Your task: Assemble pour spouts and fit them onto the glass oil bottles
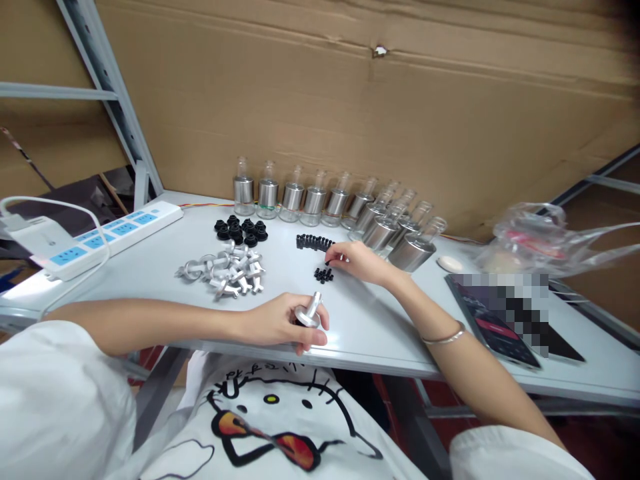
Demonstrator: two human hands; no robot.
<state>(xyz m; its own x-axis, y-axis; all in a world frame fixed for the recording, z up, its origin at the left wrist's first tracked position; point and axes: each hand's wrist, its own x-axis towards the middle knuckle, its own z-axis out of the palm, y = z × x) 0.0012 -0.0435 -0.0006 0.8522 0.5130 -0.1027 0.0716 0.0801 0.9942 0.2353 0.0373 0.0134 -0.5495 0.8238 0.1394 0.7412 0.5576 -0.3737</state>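
Our left hand [280, 323] is closed around the silver spout [313, 310] near the tabletop's [280, 267] front edge; it looks light, rigid and slick, so we judge the flared collar the surest grip. Our right hand [363, 262] reaches the small black pieces [324, 274], its fingertips pinched together, though we cannot tell on what.
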